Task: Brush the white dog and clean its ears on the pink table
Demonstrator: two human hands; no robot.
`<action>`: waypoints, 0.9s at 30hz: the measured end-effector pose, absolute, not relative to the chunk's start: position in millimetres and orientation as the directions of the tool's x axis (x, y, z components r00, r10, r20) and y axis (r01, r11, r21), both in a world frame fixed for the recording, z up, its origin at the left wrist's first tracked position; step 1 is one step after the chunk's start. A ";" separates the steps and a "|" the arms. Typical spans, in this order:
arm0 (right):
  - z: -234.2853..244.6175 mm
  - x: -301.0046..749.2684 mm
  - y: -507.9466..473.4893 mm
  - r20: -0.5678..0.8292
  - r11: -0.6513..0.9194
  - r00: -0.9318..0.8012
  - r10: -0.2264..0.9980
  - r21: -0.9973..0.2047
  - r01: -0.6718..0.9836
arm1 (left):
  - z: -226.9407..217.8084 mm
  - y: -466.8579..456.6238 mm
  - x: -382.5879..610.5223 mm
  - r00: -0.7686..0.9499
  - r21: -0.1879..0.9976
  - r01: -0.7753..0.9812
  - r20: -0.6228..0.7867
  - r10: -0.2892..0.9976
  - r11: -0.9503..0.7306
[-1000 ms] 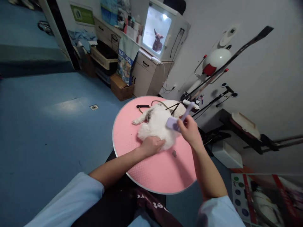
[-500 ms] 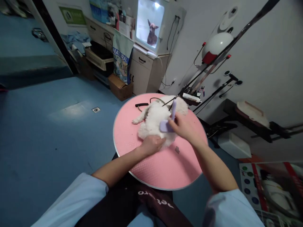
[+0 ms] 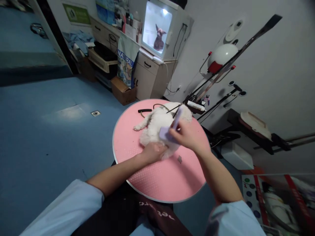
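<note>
while the dog (image 3: 155,122) lies from the middle to the far part of the table (image 3: 155,185), the right hand (image 3: 185,135) is closed around the brush (image 3: 164,133), which appears against the coat above the table's middle. the left hand (image 3: 154,152) touches the dog's near side, also over the middle; its fingers are curled, but whether they pinch hair i cannot tell. the brush is probably light and stiff, best taken by its handle. the dog is likely soft, warm and able to shift, so its body needs a gentle hold.
</note>
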State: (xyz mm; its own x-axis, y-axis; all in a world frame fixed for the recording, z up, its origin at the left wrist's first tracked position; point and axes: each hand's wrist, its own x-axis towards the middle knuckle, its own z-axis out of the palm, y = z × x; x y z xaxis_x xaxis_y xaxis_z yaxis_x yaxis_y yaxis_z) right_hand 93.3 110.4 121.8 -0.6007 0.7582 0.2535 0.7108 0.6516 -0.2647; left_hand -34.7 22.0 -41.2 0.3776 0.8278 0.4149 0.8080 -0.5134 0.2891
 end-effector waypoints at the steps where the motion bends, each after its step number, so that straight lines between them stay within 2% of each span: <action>1: 120.2 91.5 112.1 0.203 0.653 -0.621 0.757 -0.256 0.712 | -40.3 21.9 -35.0 0.371 0.293 0.809 0.416 0.830 -0.509; 2: 118.5 89.6 114.6 0.217 0.632 -0.594 0.775 -0.231 0.740 | -39.7 21.8 -35.2 0.363 0.296 0.811 0.421 0.831 -0.504; 5: 114.3 84.9 122.9 0.436 0.531 -0.410 0.801 -0.203 0.823 | -39.2 21.3 -35.9 0.360 0.308 0.805 0.427 0.830 -0.507; 6: 112.9 83.4 124.6 0.433 0.550 -0.427 0.794 -0.210 0.809 | -39.3 21.0 -36.3 0.367 0.313 0.798 0.425 0.827 -0.515; 9: 108.5 79.2 126.0 0.239 0.639 -0.593 0.769 -0.235 0.733 | -39.3 20.2 -38.3 0.375 0.320 0.793 0.414 0.829 -0.518; 10: 107.1 78.1 125.9 0.228 0.638 -0.596 0.770 -0.226 0.736 | -39.1 20.1 -39.1 0.369 0.317 0.798 0.415 0.832 -0.512; 13: 104.7 76.4 124.1 0.445 0.568 -0.438 0.781 -0.216 0.794 | -39.2 20.5 -41.4 0.355 0.299 0.814 0.422 0.834 -0.498; 14: 104.4 75.9 123.3 0.473 0.573 -0.425 0.771 -0.226 0.788 | -39.8 20.7 -42.1 0.363 0.295 0.811 0.424 0.830 -0.506; 18: 106.7 73.8 122.6 0.259 0.646 -0.594 0.762 -0.230 0.728 | -43.3 20.8 -43.6 0.370 0.288 0.806 0.437 0.820 -0.518; 19: 108.2 73.7 123.5 0.284 0.629 -0.570 0.771 -0.207 0.749 | -43.7 20.5 -43.6 0.360 0.287 0.812 0.440 0.823 -0.509; 22: 113.0 74.1 125.1 0.493 0.548 -0.396 0.774 -0.209 0.810 | -43.5 19.0 -42.7 0.351 0.283 0.824 0.425 0.835 -0.490; 23: 113.9 74.1 124.6 0.474 0.565 -0.418 0.775 -0.225 0.794 | -43.2 18.5 -42.3 0.355 0.283 0.824 0.417 0.836 -0.491; 26: 114.6 73.3 121.5 0.239 0.630 -0.584 0.776 -0.244 0.737 | -42.4 17.3 -41.4 0.355 0.295 0.819 0.413 0.839 -0.492; 27: 114.6 72.9 120.4 0.242 0.621 -0.574 0.782 -0.223 0.752 | -42.0 17.1 -41.3 0.347 0.300 0.820 0.417 0.840 -0.488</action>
State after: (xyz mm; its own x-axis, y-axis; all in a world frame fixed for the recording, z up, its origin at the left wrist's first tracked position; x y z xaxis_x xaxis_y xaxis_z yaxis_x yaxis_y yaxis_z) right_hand 72.9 120.4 114.6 -0.5740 0.7823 0.2418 0.7518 0.6205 -0.2230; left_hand -41.3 17.1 -42.0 0.3471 0.8401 0.4169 0.8198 -0.4877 0.3001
